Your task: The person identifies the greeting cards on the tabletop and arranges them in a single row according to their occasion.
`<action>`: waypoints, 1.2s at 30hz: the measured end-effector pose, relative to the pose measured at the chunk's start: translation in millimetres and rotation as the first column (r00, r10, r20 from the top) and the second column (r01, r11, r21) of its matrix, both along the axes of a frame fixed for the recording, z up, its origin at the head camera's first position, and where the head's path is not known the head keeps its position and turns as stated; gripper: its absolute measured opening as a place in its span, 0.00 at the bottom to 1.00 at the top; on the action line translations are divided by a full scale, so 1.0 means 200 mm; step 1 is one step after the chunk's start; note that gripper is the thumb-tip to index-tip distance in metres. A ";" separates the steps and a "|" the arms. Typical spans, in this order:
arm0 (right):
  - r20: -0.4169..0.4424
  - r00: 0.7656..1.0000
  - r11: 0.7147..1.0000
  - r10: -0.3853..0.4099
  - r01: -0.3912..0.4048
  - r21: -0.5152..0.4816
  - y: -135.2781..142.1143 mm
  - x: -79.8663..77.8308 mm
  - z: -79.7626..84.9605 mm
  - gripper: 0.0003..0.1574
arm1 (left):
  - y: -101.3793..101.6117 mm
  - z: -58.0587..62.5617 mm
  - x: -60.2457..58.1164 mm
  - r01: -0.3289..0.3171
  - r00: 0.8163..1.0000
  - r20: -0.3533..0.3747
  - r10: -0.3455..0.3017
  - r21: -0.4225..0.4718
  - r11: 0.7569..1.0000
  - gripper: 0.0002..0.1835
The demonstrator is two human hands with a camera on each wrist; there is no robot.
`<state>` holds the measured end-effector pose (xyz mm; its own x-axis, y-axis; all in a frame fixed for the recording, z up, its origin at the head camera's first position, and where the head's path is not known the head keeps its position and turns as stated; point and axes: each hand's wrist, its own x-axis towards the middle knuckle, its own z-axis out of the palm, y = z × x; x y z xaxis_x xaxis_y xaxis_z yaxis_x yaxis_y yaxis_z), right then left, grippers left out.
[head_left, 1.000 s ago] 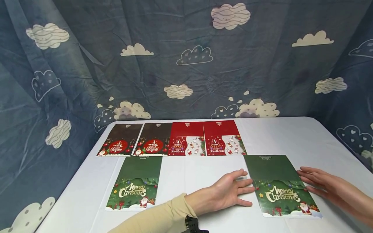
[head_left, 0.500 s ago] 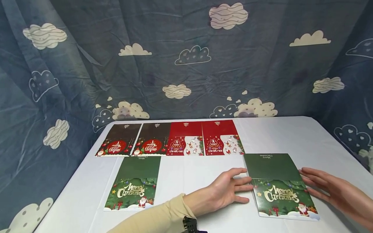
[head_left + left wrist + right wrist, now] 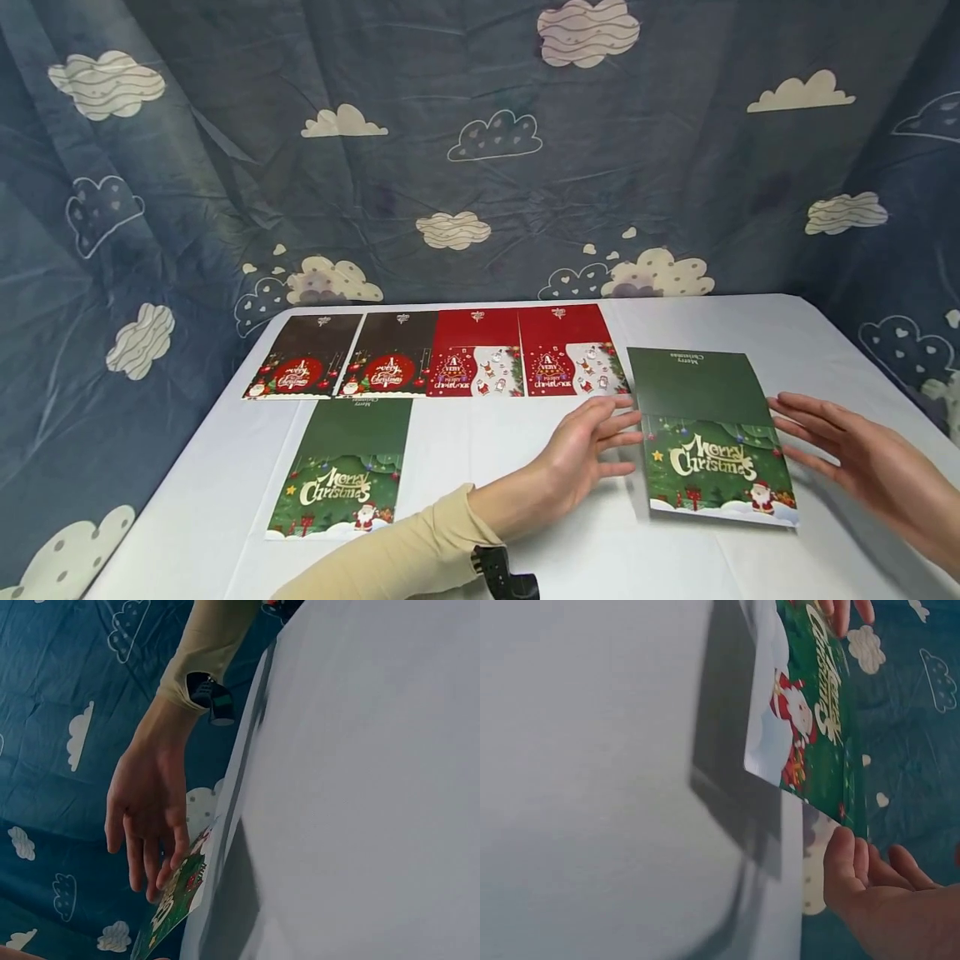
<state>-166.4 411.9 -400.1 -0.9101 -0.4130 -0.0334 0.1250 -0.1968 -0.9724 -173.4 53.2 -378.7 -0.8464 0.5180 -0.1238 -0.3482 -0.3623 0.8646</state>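
Observation:
A green "Merry Christmas" greeting card (image 3: pixel 701 392) is held up off the white table between both hands, its shadow on the cloth in the right wrist view. My left hand (image 3: pixel 573 458) touches its left edge with outstretched fingers. From the other side, the fingertips of my right hand (image 3: pixel 862 458) touch its right edge; in the right wrist view the right hand (image 3: pixel 885 889) is at the card's corner. A second green card (image 3: pixel 337 492) lies flat on the left. Whether the raised card is one or several is hard to tell.
Behind, two dark brown cards (image 3: pixel 300 367) and two red cards (image 3: pixel 480 325) lie side by side in a row on the white tablecloth (image 3: pixel 525 533). A blue cloud-print curtain (image 3: pixel 375 208) hangs behind the table and at its sides.
The green card on the right has come up off the table and moved away from the person, to the level of the row's lower edge. Both hands have moved with it.

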 end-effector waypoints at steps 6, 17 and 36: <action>-0.047 0.999 0.998 -0.026 0.023 -0.052 -0.05 -0.05 0.06 0.29 | 0.01 0.04 -0.06 -0.037 0.999 -0.020 0.037 0.004 0.999 0.24; -0.073 0.994 0.989 -0.087 0.078 -0.123 -0.12 -0.17 0.08 0.26 | 0.05 -0.01 -0.25 -0.153 0.987 -0.045 0.152 -0.009 0.988 0.19; -0.058 0.990 0.986 -0.125 0.118 -0.117 -0.17 -0.37 0.10 0.22 | 0.09 -0.02 -0.44 -0.204 0.978 -0.054 0.201 -0.054 0.978 0.22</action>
